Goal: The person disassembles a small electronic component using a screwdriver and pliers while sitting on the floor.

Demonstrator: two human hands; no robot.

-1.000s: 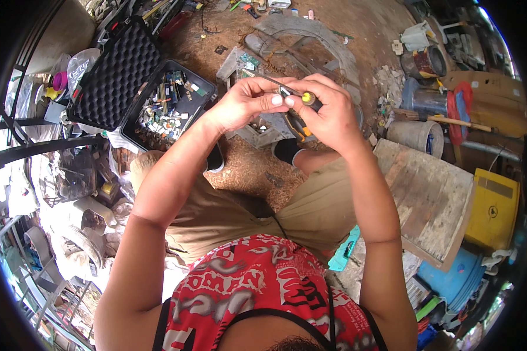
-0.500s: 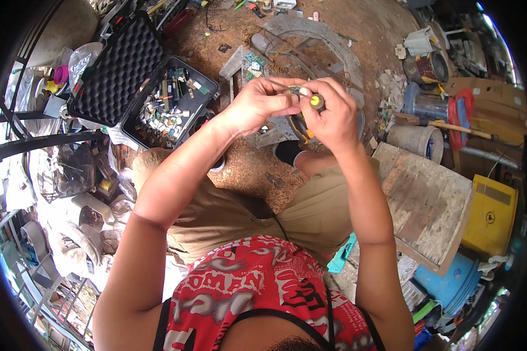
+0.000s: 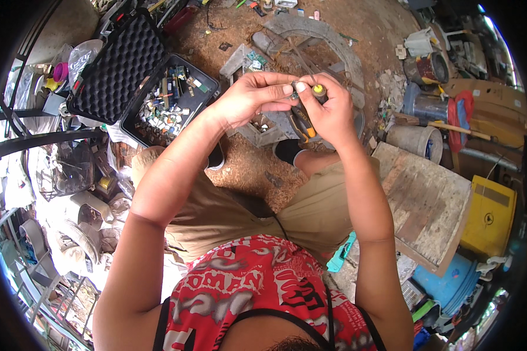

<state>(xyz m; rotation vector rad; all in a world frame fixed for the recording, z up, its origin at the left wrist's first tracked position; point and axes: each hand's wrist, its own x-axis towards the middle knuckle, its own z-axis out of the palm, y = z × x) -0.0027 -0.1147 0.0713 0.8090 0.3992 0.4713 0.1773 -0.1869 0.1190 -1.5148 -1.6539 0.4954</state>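
Inside the curled right hand (image 3: pixel 334 106) sits a screwdriver (image 3: pixel 318 90); the left hand (image 3: pixel 247 99) pinches a part (image 3: pixel 294 93).

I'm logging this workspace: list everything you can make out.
Small part: one, greenish, upper centre
Screwdriver: one, yellow-ended handle, beside it
Pliers-like tool: one, yellow-black, below them
Open case: one, black, upper left
Loose pieces: many, mixed colours, inside case
Wooden board: one, grey-brown, right
Bucket: one, grey, beyond board
Panel: one, yellow, far right
Tub: one, blue, lower right
Clutter: uncountable, mixed colours, both edges
Shorts: one pair, khaki, centre
Shirt: one, red-patterned, bottom
Left hand: one, bare, fingers pinching small part
Right hand: one, bare, holding screwdriver
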